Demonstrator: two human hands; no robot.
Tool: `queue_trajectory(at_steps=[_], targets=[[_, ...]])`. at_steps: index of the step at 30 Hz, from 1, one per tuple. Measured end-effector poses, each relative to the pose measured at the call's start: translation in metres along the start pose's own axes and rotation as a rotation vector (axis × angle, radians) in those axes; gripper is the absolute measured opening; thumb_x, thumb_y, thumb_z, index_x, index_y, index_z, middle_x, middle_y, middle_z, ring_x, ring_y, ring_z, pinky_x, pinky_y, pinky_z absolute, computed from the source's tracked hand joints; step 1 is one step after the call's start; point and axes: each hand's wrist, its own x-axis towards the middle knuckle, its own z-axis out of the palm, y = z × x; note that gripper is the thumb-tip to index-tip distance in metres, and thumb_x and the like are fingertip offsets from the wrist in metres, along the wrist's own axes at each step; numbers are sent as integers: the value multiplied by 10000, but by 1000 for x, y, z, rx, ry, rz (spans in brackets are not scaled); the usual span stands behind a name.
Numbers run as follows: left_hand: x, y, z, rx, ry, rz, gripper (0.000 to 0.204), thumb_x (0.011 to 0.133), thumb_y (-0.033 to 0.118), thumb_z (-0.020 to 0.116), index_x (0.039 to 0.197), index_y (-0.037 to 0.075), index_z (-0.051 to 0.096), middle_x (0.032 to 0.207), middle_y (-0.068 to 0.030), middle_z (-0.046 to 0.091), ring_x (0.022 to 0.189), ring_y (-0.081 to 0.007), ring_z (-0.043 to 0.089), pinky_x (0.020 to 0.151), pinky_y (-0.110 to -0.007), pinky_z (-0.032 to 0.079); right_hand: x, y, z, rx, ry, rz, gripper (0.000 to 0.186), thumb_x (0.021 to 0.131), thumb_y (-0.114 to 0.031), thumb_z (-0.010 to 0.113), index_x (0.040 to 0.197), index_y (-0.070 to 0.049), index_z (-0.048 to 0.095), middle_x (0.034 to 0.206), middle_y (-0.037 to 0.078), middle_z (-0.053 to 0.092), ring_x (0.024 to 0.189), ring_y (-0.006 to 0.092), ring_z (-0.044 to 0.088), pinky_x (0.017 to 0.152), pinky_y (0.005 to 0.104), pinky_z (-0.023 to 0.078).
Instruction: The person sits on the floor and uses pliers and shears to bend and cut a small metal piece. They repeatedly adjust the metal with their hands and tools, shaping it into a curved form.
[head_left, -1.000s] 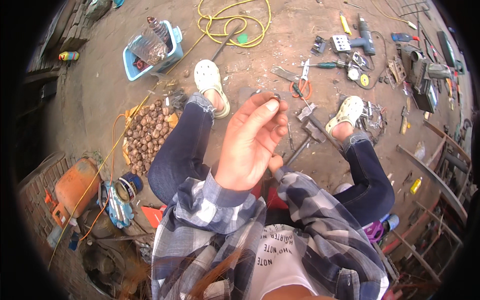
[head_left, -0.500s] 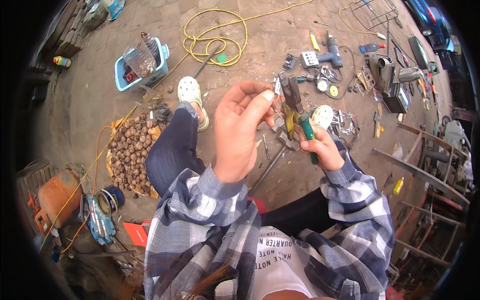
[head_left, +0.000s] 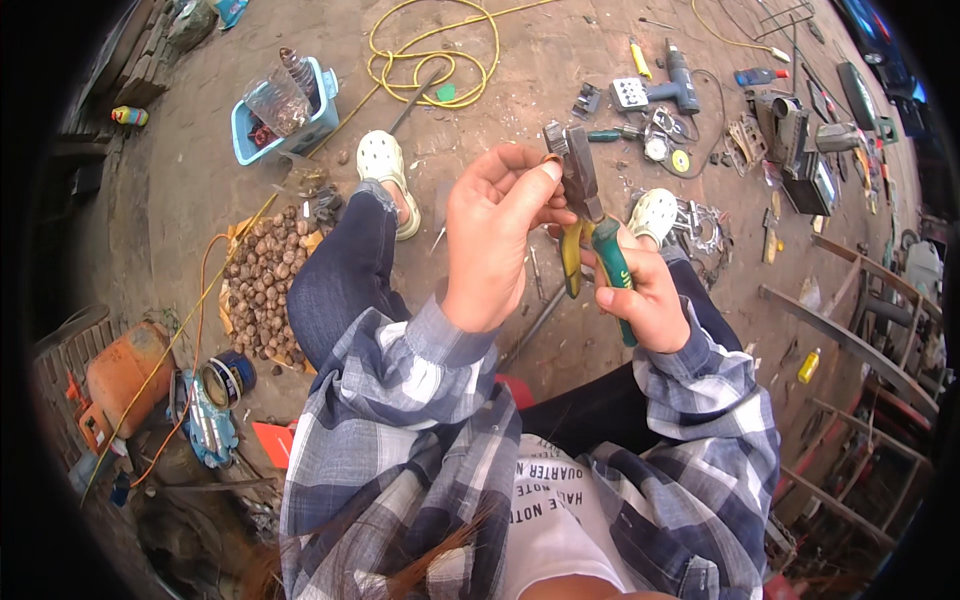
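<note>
A small brown piece [head_left: 552, 158] is pinched between the thumb and forefinger of the left hand [head_left: 505, 225], right beside the dark jaws of the pliers; whether the jaws are touched by it cannot be told. The pliers [head_left: 612, 255] are gripped by one green handle in the right hand [head_left: 650, 298], with the fingers curled around it and the jaws pointed upward; the other handle, lined in yellow, is spread toward the left hand. Below the hands, a metal rod [head_left: 537, 328] is seen on the ground [head_left: 440, 290], slanted between the legs. The hands are flanked by two pale clogs, the left clog [head_left: 381, 165] and the right clog [head_left: 653, 215]. Outside the left leg, walnuts [head_left: 265, 275] are heaped, and farther left a tin [head_left: 228, 380], blue gloves [head_left: 208, 430] and an orange jug [head_left: 130, 370] are grouped. Beyond the left clog, clear plastic [head_left: 280, 105] is held in a blue basin [head_left: 314, 132], near which a yellow hose [head_left: 497, 42] is coiled. Beyond the right clog, a green-handled screwdriver [head_left: 605, 135], a drill [head_left: 682, 85] and a yellow tube [head_left: 640, 58] are laid out. At the far right, a yellow bottle [head_left: 809, 365] is seen beside metal bars [head_left: 850, 340].
</note>
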Motion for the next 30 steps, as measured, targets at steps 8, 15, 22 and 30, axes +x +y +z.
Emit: queue_trajectory(at_steps=[8, 15, 22, 30], targets=[[0, -1, 0, 31, 45, 5, 106, 858, 91, 623, 892, 8, 566, 742, -42, 609, 586, -103, 593, 526, -214, 475, 8, -6, 14, -86, 79, -96, 350, 792, -312, 596, 843, 34, 627, 1130, 165, 621, 959, 266, 593, 827, 338, 433], [-1, -3, -4, 13, 53, 2, 118, 855, 92, 637, 890, 14, 555, 730, -36, 605, 570, -104, 597, 505, -210, 460, 8, -8, 15, -204, 60, -80, 235, 783, -145, 581, 912, 42, 639, 1062, 152, 635, 952, 236, 596, 828, 330, 442], [0, -8, -2, 5, 37, 37, 139, 855, 86, 650, 908, -1, 555, 760, -40, 604, 598, -95, 598, 536, -211, 487, 7, -18, 23, -352, 144, -32, 109, 763, 1, 561, 834, 78, 592, 977, 159, 629, 843, 218, 614, 733, 316, 474], [2, -7, -2, 250, -45, 186, 170, 878, 127, 642, 903, -6, 539, 766, -33, 602, 594, -69, 573, 510, -203, 460, 7, -21, 21, -363, 176, -64, 78, 762, -1, 560, 784, 73, 573, 937, 165, 629, 767, 221, 616, 677, 308, 476]])
